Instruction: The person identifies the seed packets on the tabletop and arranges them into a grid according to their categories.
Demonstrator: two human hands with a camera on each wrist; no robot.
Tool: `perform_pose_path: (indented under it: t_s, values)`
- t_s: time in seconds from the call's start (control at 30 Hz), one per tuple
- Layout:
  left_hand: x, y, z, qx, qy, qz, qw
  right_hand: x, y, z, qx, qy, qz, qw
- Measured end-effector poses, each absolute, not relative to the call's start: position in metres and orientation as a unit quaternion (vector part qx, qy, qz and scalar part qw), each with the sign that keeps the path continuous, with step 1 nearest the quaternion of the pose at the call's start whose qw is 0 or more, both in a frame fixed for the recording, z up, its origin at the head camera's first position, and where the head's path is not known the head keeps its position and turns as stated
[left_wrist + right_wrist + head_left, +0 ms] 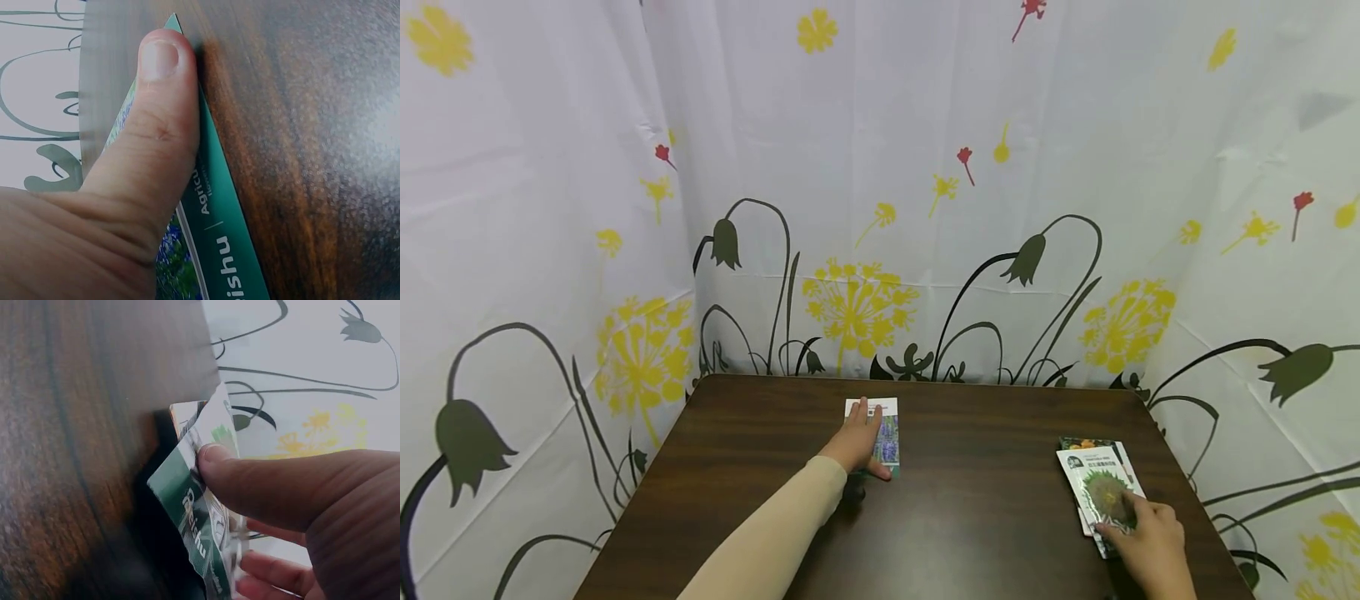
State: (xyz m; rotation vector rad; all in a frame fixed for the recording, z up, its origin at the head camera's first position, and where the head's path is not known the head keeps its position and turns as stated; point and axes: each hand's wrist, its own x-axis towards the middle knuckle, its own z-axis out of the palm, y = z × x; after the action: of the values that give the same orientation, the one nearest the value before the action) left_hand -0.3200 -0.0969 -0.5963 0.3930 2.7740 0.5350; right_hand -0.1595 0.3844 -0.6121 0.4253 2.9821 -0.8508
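Note:
My left hand (854,443) rests with its fingers stretched over a seed packet (889,429) printed with purple flowers, which lies near the table's far edge. In the left wrist view the straight thumb (169,94) lies along the packet's green end strip (219,212). At the right, my right hand (1152,537) pinches a white seed packet (1093,471) with a green spiky plant on it, between thumb and fingers. Under it lie other seed packets (1072,442), mostly covered. The right wrist view shows the pinched packet (172,478) bent and tilted up from the table.
Both hands work over a dark brown wooden table (970,500). A white curtain (925,125) with printed flowers hangs behind the table and along its sides. A small dark object (853,492) shows beneath the left wrist.

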Motion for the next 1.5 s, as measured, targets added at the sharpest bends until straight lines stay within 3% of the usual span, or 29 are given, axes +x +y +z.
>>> perform_pose_path:
  t_s: [0.37, 0.83, 1.13, 1.33, 1.5]
  values:
    - [-0.324, -0.098, -0.600, 0.140, 0.963, 0.179, 0.145, -0.161, 0.381, -0.610, 0.166, 0.949, -0.268, -0.006]
    - [-0.322, -0.099, -0.598, 0.146, 0.965, 0.168, 0.140, -0.158, 0.374, -0.613, 0.172, 0.936, -0.291, -0.101]
    - [-0.329, -0.101, -0.611, 0.150, 0.955, 0.209, 0.147, -0.158, 0.379, -0.606, 0.174, 0.939, -0.288, -0.076]
    - [-0.347, -0.107, -0.641, 0.158, 0.947, 0.244, 0.134, -0.159, 0.374, -0.603, 0.178, 0.933, -0.293, -0.109]
    - [-0.343, -0.106, -0.637, 0.157, 0.950, 0.234, 0.132, -0.159, 0.369, -0.601, 0.190, 0.929, -0.294, -0.121]
